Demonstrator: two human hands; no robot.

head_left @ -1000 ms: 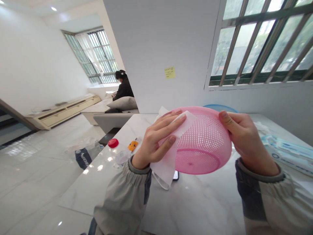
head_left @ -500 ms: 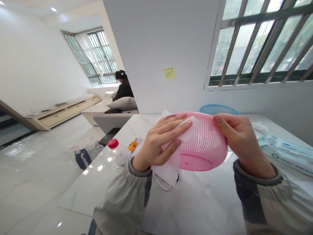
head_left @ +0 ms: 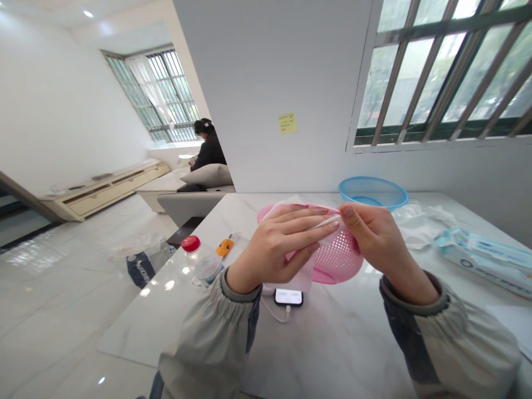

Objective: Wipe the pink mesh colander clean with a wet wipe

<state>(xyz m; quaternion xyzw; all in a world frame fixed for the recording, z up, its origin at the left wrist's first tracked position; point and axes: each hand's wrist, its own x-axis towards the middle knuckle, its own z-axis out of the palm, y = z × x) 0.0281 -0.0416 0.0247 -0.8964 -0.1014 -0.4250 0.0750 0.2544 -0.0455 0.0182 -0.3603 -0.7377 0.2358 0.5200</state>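
Observation:
A pink perforated plastic basket (head_left: 339,256) is held tilted above the white marble-look table. My right hand (head_left: 376,235) is closed on the right part of its rim, thumb on top. In my left hand (head_left: 276,244) a thin white wipe (head_left: 306,276) is held against the basket's rim and side, with the fingers stretched over the cloth and the thumb beneath. The wipe's lower end hangs loose. Both hands nearly meet at the rim, and they hide much of the basket's left side.
Under the basket lies a lit phone (head_left: 288,297) with a white cable. A blue basket (head_left: 405,200) stands by the wall, near crumpled plastic and a blue wipes pack (head_left: 486,260). A red-capped bottle (head_left: 192,244) and an orange item (head_left: 225,247) are at left. A person (head_left: 211,149) sits beyond.
My right hand has moved left and slightly down with the basket, which has turned and tilted. The phone and more of the blue basket now show. My left hand has shifted slightly right with the wipe.

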